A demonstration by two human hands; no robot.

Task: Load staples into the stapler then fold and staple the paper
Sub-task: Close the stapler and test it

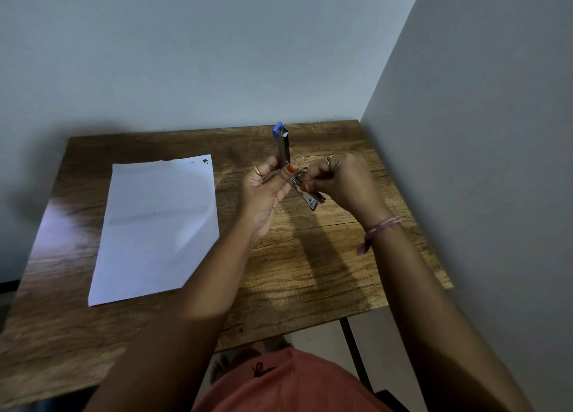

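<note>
Both hands (266,188) (344,182) hide the opened stapler's (283,149) middle.

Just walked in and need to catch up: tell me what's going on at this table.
A person is loading a stapler above a wooden table. The left hand holds it with the metal top swung open and pointing upward; the right hand is pinched at the lower part, where a strip of staples seems to be going in. A white sheet of paper lies flat and unfolded on the table, left of the hands, not yet stapled.

plain room corner — wooden table (310,272), bare walls (186,55)
</note>
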